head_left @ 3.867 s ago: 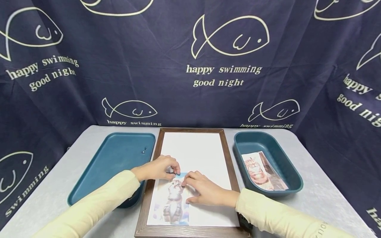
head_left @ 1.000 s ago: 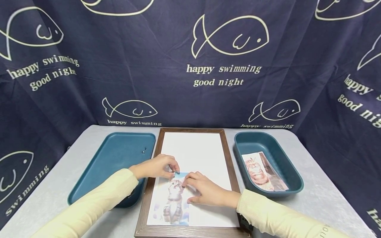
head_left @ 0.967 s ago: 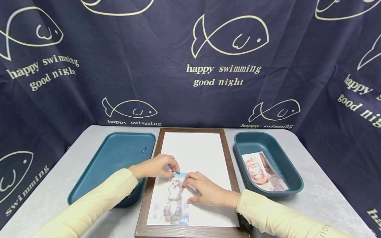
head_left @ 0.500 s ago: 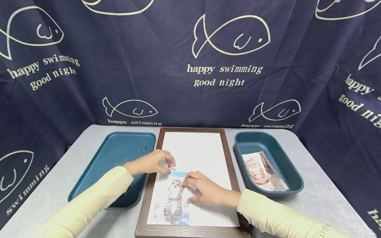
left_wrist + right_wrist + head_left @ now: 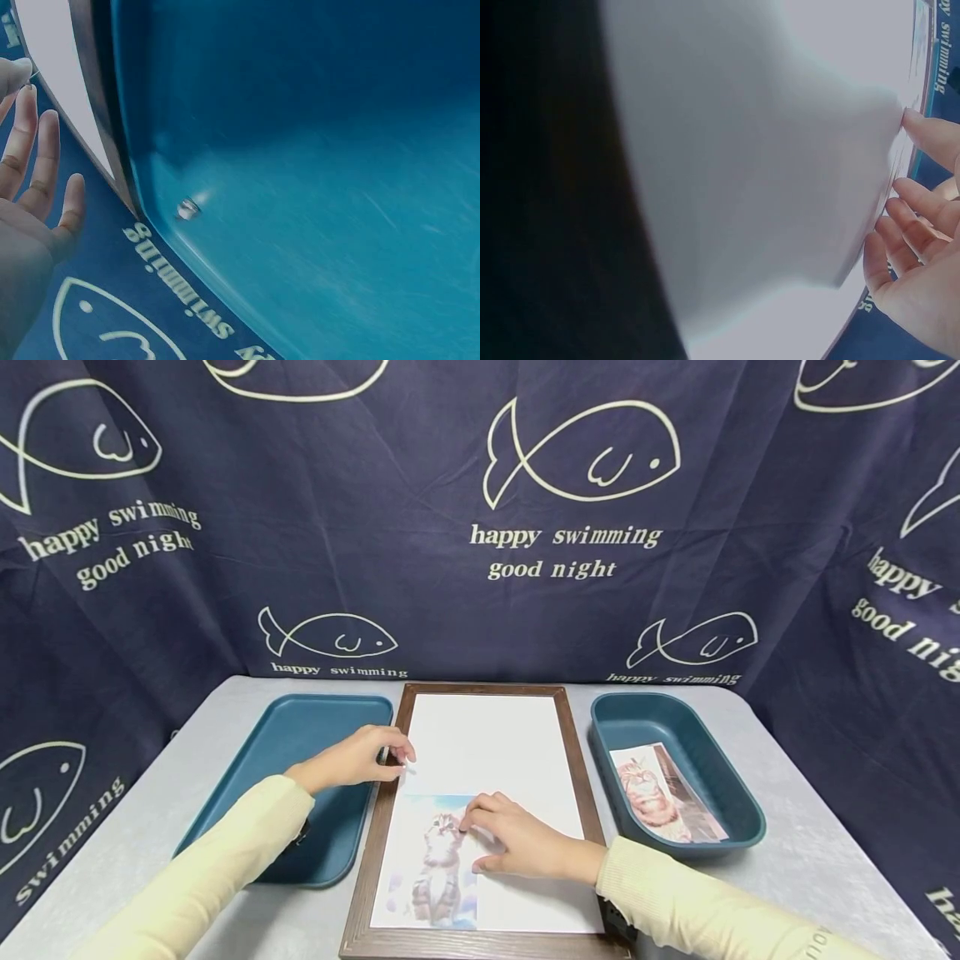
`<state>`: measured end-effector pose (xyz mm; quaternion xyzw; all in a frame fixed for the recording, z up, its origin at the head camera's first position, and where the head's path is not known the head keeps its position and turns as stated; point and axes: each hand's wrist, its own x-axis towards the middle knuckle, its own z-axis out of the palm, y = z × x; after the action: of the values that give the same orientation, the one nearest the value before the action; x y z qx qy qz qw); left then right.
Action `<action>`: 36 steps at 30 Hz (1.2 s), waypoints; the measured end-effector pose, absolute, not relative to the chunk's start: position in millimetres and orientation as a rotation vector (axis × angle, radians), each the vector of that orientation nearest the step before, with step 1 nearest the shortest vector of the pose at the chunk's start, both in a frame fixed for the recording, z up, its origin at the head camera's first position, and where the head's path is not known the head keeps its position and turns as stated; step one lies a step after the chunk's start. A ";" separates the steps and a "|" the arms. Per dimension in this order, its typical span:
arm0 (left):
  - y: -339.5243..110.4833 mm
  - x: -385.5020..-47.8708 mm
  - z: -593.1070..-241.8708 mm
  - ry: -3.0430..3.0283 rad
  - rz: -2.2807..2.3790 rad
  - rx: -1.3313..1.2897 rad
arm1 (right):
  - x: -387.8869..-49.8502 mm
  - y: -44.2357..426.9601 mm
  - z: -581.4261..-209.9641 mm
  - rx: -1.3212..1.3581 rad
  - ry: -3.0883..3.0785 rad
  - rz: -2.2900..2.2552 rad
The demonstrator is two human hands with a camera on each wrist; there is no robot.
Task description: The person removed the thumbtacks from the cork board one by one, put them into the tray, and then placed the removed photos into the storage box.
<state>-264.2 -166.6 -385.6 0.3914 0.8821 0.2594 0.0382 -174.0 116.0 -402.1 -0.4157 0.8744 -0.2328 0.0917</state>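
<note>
A cat picture [image 5: 432, 885] lies flat on the lower left of the white board [image 5: 491, 735], inside a brown frame [image 5: 573, 752]. My right hand [image 5: 517, 839] rests its bent fingertips on the right side of the picture. Over the board's left edge, above the picture, my left hand [image 5: 363, 756] pinches a small thin pin [image 5: 35, 73] between thumb and index finger. In the right wrist view the right fingertips touch the paper's surface.
Left of the board lies a shallow blue tray [image 5: 270, 760]; a small shiny item [image 5: 187, 208], blurred, sits near its corner. To the right stands a deeper blue basin [image 5: 675, 718] holding more cat pictures [image 5: 656, 793]. A navy fish-print cloth [image 5: 420, 568] hangs behind.
My left hand has come away from the picture's top edge, moving up and left toward the tray with the pin. The right hand and the picture have stayed put.
</note>
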 end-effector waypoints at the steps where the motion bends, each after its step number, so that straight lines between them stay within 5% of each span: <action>1: -169.2 -265.0 -385.8 2.720 0.790 1.192 | -173.9 116.1 -401.9 -1.232 2.597 -0.691; 36: -223.3 -281.8 -407.0 2.915 0.727 0.862 | -172.1 116.3 -400.9 -1.237 2.611 -0.669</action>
<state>-281.8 -223.3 -407.0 0.2758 0.9326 0.2325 0.0082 -172.1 116.3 -400.9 -0.4155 0.8770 -0.2248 0.0877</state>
